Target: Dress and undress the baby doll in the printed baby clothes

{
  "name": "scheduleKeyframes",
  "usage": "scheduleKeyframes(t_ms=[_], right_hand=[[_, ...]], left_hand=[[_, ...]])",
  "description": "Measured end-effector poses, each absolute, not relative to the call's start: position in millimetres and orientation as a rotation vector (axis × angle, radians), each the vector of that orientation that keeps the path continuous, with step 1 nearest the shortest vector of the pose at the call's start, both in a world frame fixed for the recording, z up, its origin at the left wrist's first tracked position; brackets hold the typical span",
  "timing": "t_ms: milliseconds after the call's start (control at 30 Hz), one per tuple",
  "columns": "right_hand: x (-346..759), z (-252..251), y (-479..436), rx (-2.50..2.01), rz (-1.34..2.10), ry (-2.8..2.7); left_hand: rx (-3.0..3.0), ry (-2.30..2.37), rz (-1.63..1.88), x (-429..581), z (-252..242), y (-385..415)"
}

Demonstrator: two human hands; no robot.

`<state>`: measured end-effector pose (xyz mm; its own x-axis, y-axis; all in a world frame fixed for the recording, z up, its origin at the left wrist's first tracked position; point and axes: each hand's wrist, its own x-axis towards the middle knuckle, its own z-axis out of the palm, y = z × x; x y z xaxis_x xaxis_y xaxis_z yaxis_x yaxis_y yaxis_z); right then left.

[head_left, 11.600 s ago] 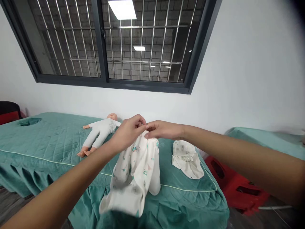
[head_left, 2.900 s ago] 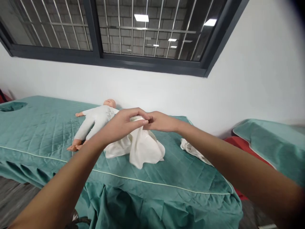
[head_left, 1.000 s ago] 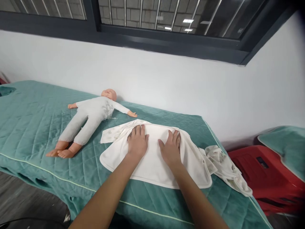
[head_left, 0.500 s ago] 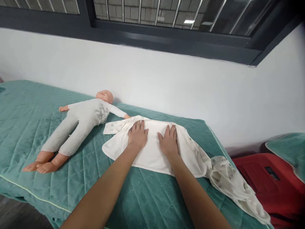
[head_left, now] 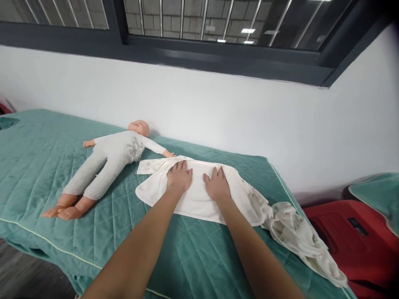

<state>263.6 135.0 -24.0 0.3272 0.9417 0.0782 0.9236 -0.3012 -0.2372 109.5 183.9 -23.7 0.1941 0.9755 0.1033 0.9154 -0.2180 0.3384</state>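
Left hand: here's your left hand point(head_left: 180, 176), palm down on the cloth, fingers a little spread and aimed at the wall, thumb toward your other hand.
Right hand: your right hand point(head_left: 217, 183) matches it across a strip of bare fabric, palm down, fingers parted, thumb turned inward.
White garment: the white garment point(head_left: 197, 199) lies spread under both your hands, right of the doll.
Long axis: it runs left to right across your front, dipping toward you on the right; the straighter edge faces the wall, the rounded edge faces you.
Sleeve: out to your left goes the patterned sleeve point(head_left: 148, 166), pointing at the doll's side.
Crumpled cloth: bunched at the right, the crumpled cloth point(head_left: 296, 234) trails down to the cover's edge; where it meets the garment you can't tell one from the other.
Doll: the doll point(head_left: 109, 153) is on its back, head near the wall point(head_left: 218, 112), feet slanting to your near left, one arm reaching close to the sleeve.
Green cover: all of it rests on the quilted green cover point(head_left: 193, 257).
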Motion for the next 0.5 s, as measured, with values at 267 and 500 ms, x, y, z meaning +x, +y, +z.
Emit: scheduleKeyframes(t_ms=[267,500], right_hand=[[270.6,-31.9,134.3,-2.138,-0.150,-1.640],[271.6,-27.9,134.9,-2.160,-0.097,-1.699]], left_hand=[[2.267,1.885,0.593,109.4,-27.7,182.0],[2.263,1.868,0.581,110.6,-33.7,187.5]])
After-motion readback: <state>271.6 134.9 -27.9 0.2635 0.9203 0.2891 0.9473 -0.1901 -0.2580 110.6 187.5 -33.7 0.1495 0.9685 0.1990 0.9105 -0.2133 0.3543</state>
